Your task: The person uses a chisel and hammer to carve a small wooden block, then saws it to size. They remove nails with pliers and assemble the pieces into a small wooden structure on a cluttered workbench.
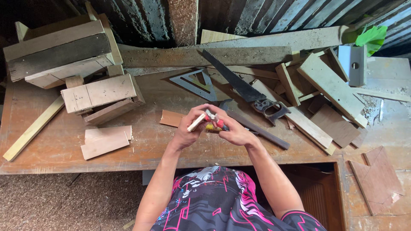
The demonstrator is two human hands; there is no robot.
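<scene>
left hand (pixel 188 130) pinching a short pale wooden stick (pixel 196 122) | right hand (pixel 233 130) closed on a small red-and-yellow tool (pixel 212 121) right against it | I'd say mid-job, handsaw (pixel 244 87) lying untouched beyond

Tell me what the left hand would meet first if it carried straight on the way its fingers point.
The left hand points toward the right hand, so it would probably meet that hand's fingers first.

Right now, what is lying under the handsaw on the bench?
The handsaw lies across wooden boards and the bench; its tip overlaps a plank. Whatever lies beneath its blade is covered.
</scene>
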